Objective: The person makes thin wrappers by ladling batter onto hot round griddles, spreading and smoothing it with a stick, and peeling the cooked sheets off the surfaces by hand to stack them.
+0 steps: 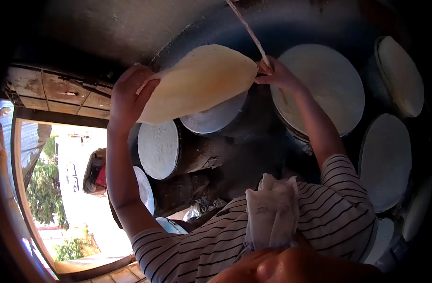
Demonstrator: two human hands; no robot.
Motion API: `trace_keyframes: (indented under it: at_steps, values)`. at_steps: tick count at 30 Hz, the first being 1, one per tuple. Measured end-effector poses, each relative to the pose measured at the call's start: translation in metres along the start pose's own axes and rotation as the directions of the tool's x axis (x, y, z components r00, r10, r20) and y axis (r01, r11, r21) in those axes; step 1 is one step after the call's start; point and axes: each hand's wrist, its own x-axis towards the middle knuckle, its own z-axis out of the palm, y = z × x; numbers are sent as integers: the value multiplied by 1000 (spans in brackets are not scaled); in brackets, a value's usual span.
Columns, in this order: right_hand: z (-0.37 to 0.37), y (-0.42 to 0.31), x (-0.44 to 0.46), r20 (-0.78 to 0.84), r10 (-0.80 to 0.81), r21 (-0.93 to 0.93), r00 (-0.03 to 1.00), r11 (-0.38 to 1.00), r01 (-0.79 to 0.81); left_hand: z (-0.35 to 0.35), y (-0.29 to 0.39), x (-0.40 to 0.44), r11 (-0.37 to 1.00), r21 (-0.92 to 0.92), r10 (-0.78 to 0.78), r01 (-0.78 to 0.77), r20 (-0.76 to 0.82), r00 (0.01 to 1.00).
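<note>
A large thin round flatbread (202, 82) hangs stretched between my two hands, pale yellow and tilted. My left hand (133, 89) pinches its left edge, with the thumb in front. At its right end, my right hand (281, 75) grips the edge, fingers closed, and also has a thin wooden stick (249, 30) in it that points up and away. Below the flatbread shows part of a round pale plate (216, 115). A bigger round griddle (327, 89) covered with a cream-coloured layer lies just under my right hand and forearm.
Several more round pale discs stand around me, including a left one (158, 150), a right one (385, 162) and one with a folded sheet (402, 78). A bright opening (79, 188) is at left, beside a tiled ledge (60, 89). A dark curved wall rises behind.
</note>
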Motion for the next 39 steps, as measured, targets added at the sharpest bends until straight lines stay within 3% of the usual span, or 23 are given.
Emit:
trace_keyframes:
  at_steps: [2,4,5,7,8,11,13,14,15,16,17,18,19,20,22,24,25,26,27,28,30,32,39]
  values:
    - [-2,-10,-48,-34,128,150,991,981,-121,-3,17,8,996,-84,18,-18,-10,1000]
    - [-4,-12,-100,-196,40,-40,980,998,-49,2,41,19,996,-91,23,-25,-27,999]
    - [5,-33,-128,-331,76,-27,941,996,-90,10,49,27,977,-209,34,-39,-29,999]
    - [1,-69,-183,-492,160,-193,856,938,-287,32,71,39,926,-370,70,-73,-23,997]
    - [-13,-91,-241,-603,114,-143,789,958,-248,52,111,74,877,-447,189,-178,-20,982]
    - [-43,-102,-304,-728,30,-74,685,990,-122,83,156,116,768,-597,259,-230,-38,965]
    - [-78,-126,-331,-791,-2,-52,612,997,-63,107,209,168,830,-502,277,-243,-7,961]
    - [-105,-134,-339,-838,-92,-235,538,951,-202,118,229,199,864,-448,257,-230,0,966]
    - [-139,-155,-347,-858,-184,-278,480,951,-133,130,256,245,868,-419,294,-267,1,956]
    - [-163,-170,-353,-872,-256,-312,417,947,-71,138,286,289,939,-309,188,-152,91,978]
    - [-196,-186,-355,-885,-302,-334,355,942,-32,151,323,336,874,-439,242,-209,20,970]
    - [-233,-203,-357,-902,-326,-340,284,940,-1,153,371,376,954,-249,160,-169,-55,986]
    - [-264,-225,-359,-921,-281,-294,269,956,-9,141,407,395,896,-262,333,-360,-143,932]
    - [-298,-248,-361,-936,-240,-252,257,967,-16,162,419,449,859,-11,478,-511,-337,811]
    - [-376,-262,-371,-953,-244,-259,179,964,-63,160,462,455,868,-150,381,-474,-414,827]
    - [-459,-245,-373,-965,-259,-262,34,955,-140,151,499,426,751,-172,476,-638,-529,702]
    - [-494,-229,-374,-960,-276,-266,-38,949,-170,174,495,409,744,-27,554,-668,-533,639]
    - [-523,-208,-377,-951,-294,-245,-99,906,-344,206,483,389,716,122,635,-688,-524,568]
    - [-548,-192,-382,-932,-324,-204,-160,838,-506,223,475,369,677,61,676,-734,-446,586]
    - [-564,-181,-389,-922,-343,-195,-179,811,-551,242,463,351,646,107,714,-755,-434,550]
    - [-573,-148,-397,-909,-354,-137,-220,752,-644,273,433,325,686,25,708,-727,-251,660]
    - [-554,-151,-397,-934,-266,-59,-238,773,-632,303,404,313,748,-29,648,-663,-184,739]
    - [-540,-154,-378,-912,-337,-87,-233,714,-694,346,386,289,839,-182,497,-512,-126,859]
